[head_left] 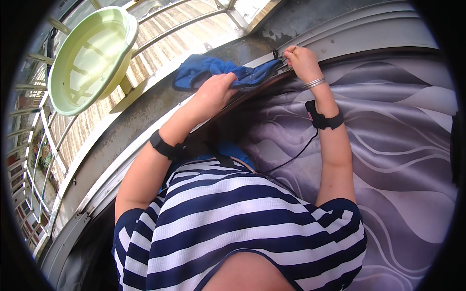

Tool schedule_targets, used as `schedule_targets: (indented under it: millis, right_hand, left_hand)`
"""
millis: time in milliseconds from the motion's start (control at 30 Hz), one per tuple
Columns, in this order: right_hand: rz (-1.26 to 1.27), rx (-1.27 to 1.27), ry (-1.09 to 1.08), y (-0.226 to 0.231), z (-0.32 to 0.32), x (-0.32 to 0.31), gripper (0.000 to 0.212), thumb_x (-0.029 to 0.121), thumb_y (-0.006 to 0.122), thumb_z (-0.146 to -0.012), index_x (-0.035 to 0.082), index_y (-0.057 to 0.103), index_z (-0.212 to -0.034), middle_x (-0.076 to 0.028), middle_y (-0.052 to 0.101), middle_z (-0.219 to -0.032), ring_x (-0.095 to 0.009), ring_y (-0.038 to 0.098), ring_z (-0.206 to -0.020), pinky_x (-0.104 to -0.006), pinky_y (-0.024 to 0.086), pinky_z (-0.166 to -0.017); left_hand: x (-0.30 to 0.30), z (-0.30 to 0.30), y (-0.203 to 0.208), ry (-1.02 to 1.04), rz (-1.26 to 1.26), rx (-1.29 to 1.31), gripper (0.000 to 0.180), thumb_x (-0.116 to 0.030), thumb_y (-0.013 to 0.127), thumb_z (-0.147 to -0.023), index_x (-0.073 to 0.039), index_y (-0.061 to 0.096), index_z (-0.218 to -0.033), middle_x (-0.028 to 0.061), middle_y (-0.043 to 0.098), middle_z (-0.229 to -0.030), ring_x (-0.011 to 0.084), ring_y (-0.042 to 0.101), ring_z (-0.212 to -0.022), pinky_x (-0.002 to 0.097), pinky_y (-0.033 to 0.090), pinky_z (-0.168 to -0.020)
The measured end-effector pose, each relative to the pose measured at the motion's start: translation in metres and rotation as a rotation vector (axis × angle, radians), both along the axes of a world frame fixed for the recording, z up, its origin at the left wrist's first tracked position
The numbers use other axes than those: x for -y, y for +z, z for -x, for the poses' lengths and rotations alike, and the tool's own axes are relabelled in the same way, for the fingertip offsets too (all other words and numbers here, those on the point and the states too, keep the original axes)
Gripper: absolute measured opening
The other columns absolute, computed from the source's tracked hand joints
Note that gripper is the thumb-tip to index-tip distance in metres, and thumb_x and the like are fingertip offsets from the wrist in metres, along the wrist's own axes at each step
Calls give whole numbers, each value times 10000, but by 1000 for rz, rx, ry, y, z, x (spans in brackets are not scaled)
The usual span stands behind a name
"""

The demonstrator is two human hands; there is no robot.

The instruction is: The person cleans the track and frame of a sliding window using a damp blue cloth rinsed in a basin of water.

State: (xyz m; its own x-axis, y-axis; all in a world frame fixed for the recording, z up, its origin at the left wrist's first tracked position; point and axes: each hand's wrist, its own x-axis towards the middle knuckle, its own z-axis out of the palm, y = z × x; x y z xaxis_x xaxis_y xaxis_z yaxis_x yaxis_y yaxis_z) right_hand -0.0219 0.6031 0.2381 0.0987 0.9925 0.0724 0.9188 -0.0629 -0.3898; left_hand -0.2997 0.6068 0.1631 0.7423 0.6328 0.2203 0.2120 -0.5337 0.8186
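My left hand (216, 89) presses down on the blue cloth (213, 70), fingers curled over its near fold so the fabric bunches under my palm. The cloth lies along the grey window track (340, 36), spread leftward onto the wet concrete ledge (160, 104) just outside it, with one end trailing toward my other hand.

My right hand (300, 60) sits further along the same track, at the cloth's right end. Its fingertips are pinched tightly together around something small and dark at the track's edge; I cannot tell what that piece is, nor whether a corner of the cloth is caught in the pinch as well. Thin silver bangles (314, 83) ring that wrist, and a black band (323, 119) with a cable hanging from it is strapped lower on the forearm. A matching black band (164, 145) wraps my left wrist.

Below my arms hangs a grey curtain (398, 145) with a pale wavy pattern, touching the track's inner edge. Beyond the ledge, a pale green basin (90, 56) rests tilted on the metal window grille (189, 24), well apart from both hands.
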Motion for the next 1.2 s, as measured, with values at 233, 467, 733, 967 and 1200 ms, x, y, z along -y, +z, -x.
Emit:
schedule_targets:
  millis: [233,467,733,967,1200]
  right_hand:
    - [-143,436,264,-28,14,2,109,74,515,-863,12,579,-800,-189,626,-717,-362,628,-721,-433,507,-661]
    - [66,-3,-152,-6,-10,-25,230,149,534,-911,-25,613,-783,-116,647,-670,-196,645,-553,-291,515,-553]
    - [-179,339,166,-19,-2,-20,160,140,538,-904,7,595,-837,-171,639,-714,-331,639,-663,-391,504,-618]
    - [37,77,78,-10,13,-21,169,133,543,-907,-17,601,-857,-145,648,-717,-247,656,-636,-340,516,-570]
    - [-177,-77,70,-24,11,-1,110,95,563,-870,9,596,-810,-140,615,-698,-253,633,-622,-368,499,-608]
  left_hand:
    - [0,-17,-8,-22,-137,26,253,-60,610,-816,-24,546,-1057,174,576,-1062,352,518,-1024,394,407,-898]
    - [4,-14,-15,-2,-248,25,277,-67,622,-810,-22,546,-1073,173,575,-1088,346,514,-1062,394,400,-914]
    - [-3,-6,-3,-70,-134,-66,278,-79,636,-808,-20,541,-1063,174,575,-1088,345,518,-1042,393,417,-898]
    - [1,-8,-15,-26,-203,-21,289,-80,628,-823,-21,542,-1092,172,572,-1130,344,515,-1097,402,399,-949]
    - [5,-5,-7,-37,-177,-70,317,-90,627,-832,-26,533,-1127,177,561,-1174,335,485,-1189,451,360,-1013]
